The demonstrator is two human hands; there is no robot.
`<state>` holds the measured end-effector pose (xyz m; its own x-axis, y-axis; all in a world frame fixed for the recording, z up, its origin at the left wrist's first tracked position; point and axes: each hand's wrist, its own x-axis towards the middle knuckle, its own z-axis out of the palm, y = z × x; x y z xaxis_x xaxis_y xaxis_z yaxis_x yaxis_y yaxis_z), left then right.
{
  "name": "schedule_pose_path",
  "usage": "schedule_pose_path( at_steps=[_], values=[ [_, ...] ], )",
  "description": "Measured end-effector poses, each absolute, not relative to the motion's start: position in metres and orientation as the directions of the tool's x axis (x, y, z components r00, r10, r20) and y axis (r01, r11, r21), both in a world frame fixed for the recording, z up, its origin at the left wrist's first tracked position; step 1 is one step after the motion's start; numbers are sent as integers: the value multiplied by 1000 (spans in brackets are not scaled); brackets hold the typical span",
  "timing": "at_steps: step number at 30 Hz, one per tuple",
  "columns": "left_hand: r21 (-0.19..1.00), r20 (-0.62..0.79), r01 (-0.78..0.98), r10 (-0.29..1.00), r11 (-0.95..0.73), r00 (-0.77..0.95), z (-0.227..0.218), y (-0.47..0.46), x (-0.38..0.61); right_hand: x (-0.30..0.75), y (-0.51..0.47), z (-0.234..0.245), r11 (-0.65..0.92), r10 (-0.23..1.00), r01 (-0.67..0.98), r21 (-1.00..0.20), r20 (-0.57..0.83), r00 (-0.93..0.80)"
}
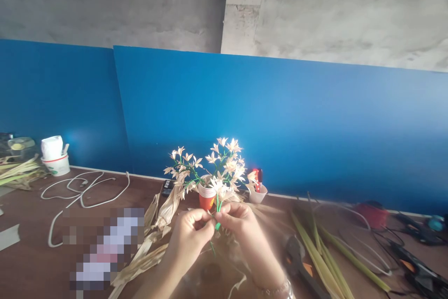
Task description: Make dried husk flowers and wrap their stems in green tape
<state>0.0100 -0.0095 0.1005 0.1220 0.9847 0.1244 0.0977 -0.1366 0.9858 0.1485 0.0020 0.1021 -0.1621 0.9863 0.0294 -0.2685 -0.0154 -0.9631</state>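
Observation:
In the middle of the table my right hand (240, 219) is closed in a pinch on the green stem of a pale husk flower (220, 188), held upright. My left hand (196, 230) pinches right beside it, its fingertips meeting the right hand's at the stem; what lies between them is too small to make out. A thin green end hangs below the fingers. Just behind the hands, an orange and white paper cup (206, 202) holds green-stemmed sprays of pale flowers (189, 163). Dried husks (170, 210) lie left of the cup.
A white cup (258, 195) with a red-handled tool stands behind my right hand. To the right are a dark tool (297, 254), green leaf strips (322, 252) and black glue guns (416, 266). White cable (82, 191) loops on the left, near a paper cup (58, 164). A blue partition (280, 121) backs the table.

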Motion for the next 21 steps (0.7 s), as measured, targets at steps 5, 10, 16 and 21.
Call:
schedule_pose_path(
  at_steps=[5, 10, 16, 21],
  values=[
    [871, 335, 386, 942, -305, -13, 93, -9, 12, 141, 1, 97, 2, 1000, -94, -996, 2, -5],
    [858, 341, 407, 940, -314, 7, 93, -11, 14, 139, -2, 99, -1, 1000, -60, -998, -2, 21],
    [885, 281, 374, 959, -276, 42, 96, -13, 14, 134, -1, 103, 8, 999, -14, -1000, 8, 39],
    [977, 133, 164, 990, -139, 48, 99, -10, 13, 138, 0, 101, -21, 1000, -105, -994, -19, -18]
  ],
)
